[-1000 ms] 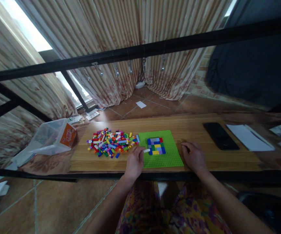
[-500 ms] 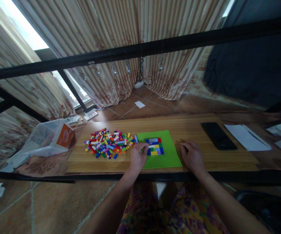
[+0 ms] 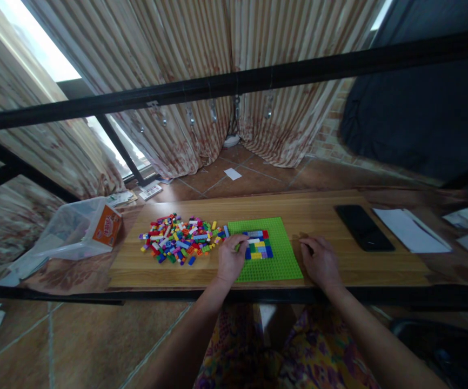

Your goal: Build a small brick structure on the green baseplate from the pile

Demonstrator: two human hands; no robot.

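A white brick (image 3: 253,241) sticks out from the pinched fingertips of my left hand (image 3: 232,256). It is over the upper left part of a flat patch of blue, yellow, green, red and grey bricks (image 3: 261,250). That patch sits on a green studded baseplate (image 3: 285,265). To the right of the baseplate, my right hand (image 3: 321,260) rests on the wooden board with its fingers curled in; whether anything is inside them is hidden. A loose heap of small coloured bricks (image 3: 181,237) lies left of my left hand.
A clear plastic box (image 3: 75,224) with an orange label stands at the board's left end. On the right of the wooden board (image 3: 218,275) lie a black phone (image 3: 364,227) and white paper (image 3: 412,229). A dark bar (image 3: 234,84) crosses behind the board.
The white brick in my left fingers has shifted slightly up and to the right over the brick patch. My right hand has stayed where it was.
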